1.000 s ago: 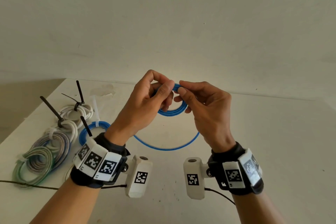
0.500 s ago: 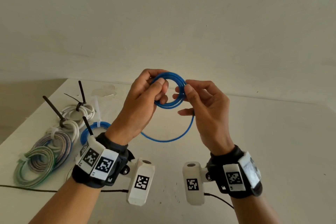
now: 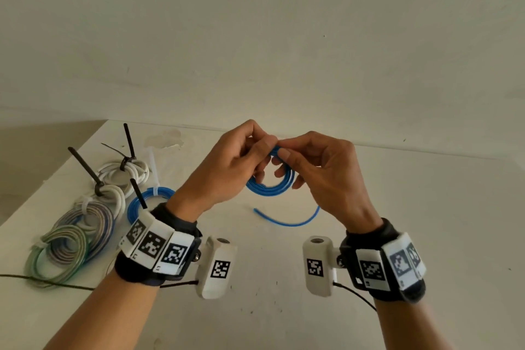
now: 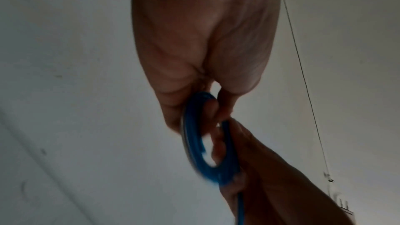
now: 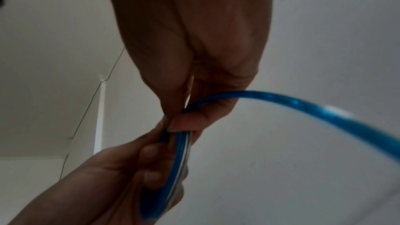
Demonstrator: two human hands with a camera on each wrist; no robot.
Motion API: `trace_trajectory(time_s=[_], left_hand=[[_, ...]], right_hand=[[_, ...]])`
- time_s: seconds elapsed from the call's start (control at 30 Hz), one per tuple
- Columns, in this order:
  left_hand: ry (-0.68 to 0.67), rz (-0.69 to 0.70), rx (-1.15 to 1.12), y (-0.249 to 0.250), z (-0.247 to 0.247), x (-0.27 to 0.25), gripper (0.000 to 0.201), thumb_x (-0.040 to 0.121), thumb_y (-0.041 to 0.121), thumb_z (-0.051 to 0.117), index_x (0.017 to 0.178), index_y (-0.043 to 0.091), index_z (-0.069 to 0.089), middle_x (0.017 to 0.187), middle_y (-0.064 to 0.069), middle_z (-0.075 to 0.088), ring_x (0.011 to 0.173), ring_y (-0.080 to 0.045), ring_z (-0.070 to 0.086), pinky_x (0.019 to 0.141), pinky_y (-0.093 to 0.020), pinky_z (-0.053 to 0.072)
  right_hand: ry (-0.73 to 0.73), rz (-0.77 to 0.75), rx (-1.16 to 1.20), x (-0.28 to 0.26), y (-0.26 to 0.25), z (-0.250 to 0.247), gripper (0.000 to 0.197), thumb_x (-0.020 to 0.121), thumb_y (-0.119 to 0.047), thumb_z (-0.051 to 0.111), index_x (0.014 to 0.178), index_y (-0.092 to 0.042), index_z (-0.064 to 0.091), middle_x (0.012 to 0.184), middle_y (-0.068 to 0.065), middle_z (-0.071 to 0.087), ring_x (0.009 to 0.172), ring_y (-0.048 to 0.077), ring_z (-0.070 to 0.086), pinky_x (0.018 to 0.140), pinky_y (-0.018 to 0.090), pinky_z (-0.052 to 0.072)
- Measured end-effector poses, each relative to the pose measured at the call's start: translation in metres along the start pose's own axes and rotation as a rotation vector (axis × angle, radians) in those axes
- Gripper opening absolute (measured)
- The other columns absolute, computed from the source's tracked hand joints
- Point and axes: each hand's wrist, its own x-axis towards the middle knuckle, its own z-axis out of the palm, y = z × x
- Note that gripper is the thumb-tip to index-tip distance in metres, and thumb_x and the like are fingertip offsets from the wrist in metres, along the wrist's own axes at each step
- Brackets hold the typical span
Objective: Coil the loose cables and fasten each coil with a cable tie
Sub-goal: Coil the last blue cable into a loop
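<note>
A white table [image 3: 397, 236] meets a pale wall. At nine o'clock lie tied coils [image 3: 85, 221], finished and out of the way. At centre, the left hand [image 3: 227, 167] and right hand [image 3: 326, 176] pinch the blue cable [image 3: 270, 187] aloft, fingers curled to stop loops springing; its tail hangs toward six o'clock.

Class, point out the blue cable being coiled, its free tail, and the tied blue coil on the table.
blue cable [image 3: 270, 189], head view, lower arc.
free tail [image 3: 287, 222], head view, middle.
tied blue coil [image 3: 136, 204], head view, left rim.

soft even daylight in the wide-angle head view; dim, motion-blurred wrist views
</note>
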Motion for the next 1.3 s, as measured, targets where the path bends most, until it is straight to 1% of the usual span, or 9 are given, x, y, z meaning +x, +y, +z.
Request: trace_trajectory(time_s=[0.23, 0.33, 0.47, 0.6, 0.73, 0.9, 1.07, 1.17, 1.3], left_hand=[[0.236, 0.151, -0.033, 0.005, 0.014, -0.001, 0.031, 0.101, 0.03, 0.051, 0.095, -0.001, 0.052, 0.063, 0.001, 0.051, 0.059, -0.019, 0.047, 0.057, -0.044, 0.048], [0.249, 0.179, -0.033, 0.005, 0.013, -0.001, 0.033, 0.099, 0.032, 0.052, 0.094, -0.001, 0.052, 0.061, 0.004, 0.051, 0.056, -0.014, 0.046, 0.055, -0.033, 0.047], [0.294, 0.2, -0.033, 0.004, 0.017, 0.0, 0.03, 0.101, 0.03, 0.052, 0.095, 0.0, 0.054, 0.06, 0.005, 0.052, 0.056, -0.01, 0.048, 0.056, -0.032, 0.048], [0.445, 0.178, -0.246, 0.004, 0.014, 0.003, 0.025, 0.105, 0.023, 0.048, 0.099, -0.001, 0.054, 0.06, 0.006, 0.045, 0.057, -0.01, 0.042, 0.055, -0.026, 0.042], [0.495, 0.141, -0.391, 0.005, 0.028, 0.001, 0.025, 0.105, 0.027, 0.044, 0.103, 0.003, 0.052, 0.06, 0.006, 0.044, 0.055, -0.009, 0.041, 0.055, -0.023, 0.041], [0.38, 0.083, -0.434, 0.001, 0.023, 0.002, 0.029, 0.103, 0.032, 0.044, 0.101, 0.004, 0.053, 0.061, 0.003, 0.044, 0.055, -0.01, 0.042, 0.061, -0.028, 0.046], [0.088, 0.088, -0.026, 0.004, -0.004, 0.001, 0.029, 0.094, 0.033, 0.06, 0.104, 0.006, 0.063, 0.068, -0.002, 0.063, 0.062, -0.016, 0.059, 0.064, -0.029, 0.052], [-0.051, 0.047, -0.012, 0.003, -0.01, 0.0, 0.025, 0.095, 0.027, 0.06, 0.103, 0.003, 0.061, 0.071, -0.007, 0.065, 0.062, -0.021, 0.057, 0.061, -0.024, 0.05], [0.027, 0.121, 0.046, 0.003, -0.001, -0.003, 0.015, 0.105, 0.021, 0.05, 0.102, 0.008, 0.056, 0.073, -0.014, 0.057, 0.065, -0.023, 0.05, 0.064, -0.04, 0.047]], right_hand=[[0.141, 0.009, 0.186, -0.003, -0.005, 0.015, 0.008, 0.098, -0.011, 0.064, 0.105, -0.007, 0.067, 0.095, 0.007, 0.079, 0.083, 0.023, 0.077, 0.055, 0.027, 0.056], [0.159, 0.052, 0.285, -0.003, -0.006, 0.017, 0.004, 0.098, -0.01, 0.063, 0.099, -0.006, 0.064, 0.093, 0.01, 0.079, 0.083, 0.026, 0.078, 0.052, 0.024, 0.054], [0.193, 0.01, 0.279, -0.004, -0.005, 0.02, 0.006, 0.097, -0.011, 0.065, 0.101, -0.008, 0.066, 0.096, 0.009, 0.079, 0.088, 0.026, 0.077, 0.053, 0.025, 0.054], [0.198, -0.056, 0.222, -0.006, -0.001, 0.034, 0.028, 0.098, -0.008, 0.064, 0.124, -0.016, 0.068, 0.104, 0.006, 0.078, 0.089, 0.023, 0.076, 0.057, 0.027, 0.058], [0.405, -0.092, 0.279, -0.01, 0.003, 0.048, 0.016, 0.097, -0.016, 0.063, 0.11, -0.008, 0.063, 0.098, 0.009, 0.078, 0.081, 0.026, 0.077, 0.054, 0.027, 0.056], [0.368, -0.083, 0.305, -0.006, 0.004, 0.037, 0.003, 0.097, -0.009, 0.063, 0.097, -0.007, 0.065, 0.09, 0.013, 0.077, 0.071, 0.027, 0.073, 0.05, 0.027, 0.052], [0.109, -0.088, 0.089, -0.001, -0.002, 0.008, 0.004, 0.096, -0.007, 0.066, 0.099, -0.007, 0.069, 0.086, 0.007, 0.077, 0.071, 0.024, 0.073, 0.05, 0.028, 0.053], [0.026, -0.07, -0.008, -0.001, -0.003, -0.002, 0.005, 0.095, -0.007, 0.068, 0.099, -0.007, 0.07, 0.085, 0.002, 0.077, 0.071, 0.023, 0.073, 0.053, 0.028, 0.054], [0.095, -0.08, 0.024, -0.001, -0.003, 0.004, 0.013, 0.097, -0.007, 0.066, 0.106, -0.012, 0.074, 0.092, 0.001, 0.078, 0.08, 0.021, 0.076, 0.054, 0.025, 0.055]])
